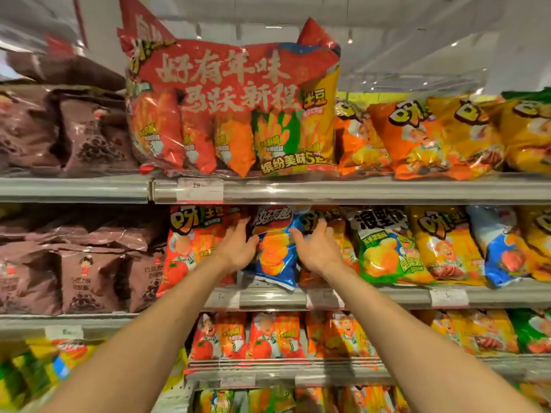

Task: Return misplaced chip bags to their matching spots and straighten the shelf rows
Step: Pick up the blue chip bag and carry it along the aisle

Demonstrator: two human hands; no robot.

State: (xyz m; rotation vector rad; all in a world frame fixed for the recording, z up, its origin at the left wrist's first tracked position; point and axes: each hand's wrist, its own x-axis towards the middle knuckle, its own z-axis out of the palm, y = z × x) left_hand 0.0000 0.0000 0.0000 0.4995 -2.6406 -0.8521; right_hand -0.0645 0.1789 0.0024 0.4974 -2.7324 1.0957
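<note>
Blue chip bag on middle shelf, between both hands' grip.

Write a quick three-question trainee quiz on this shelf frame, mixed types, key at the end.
1. True or false: both hands are on the blue chip bag.
2. Which shelf holds that bag? A) the top shelf, beside the big red multipack B) the middle shelf C) the bottom shelf
3. Fill in: the bag directly to the blue bag's right, behind the right hand, is mainly ____ in colour.

Key:
1. True: the left hand is on its left edge, the right hand on its right edge.
2. B
3. Orange
</note>
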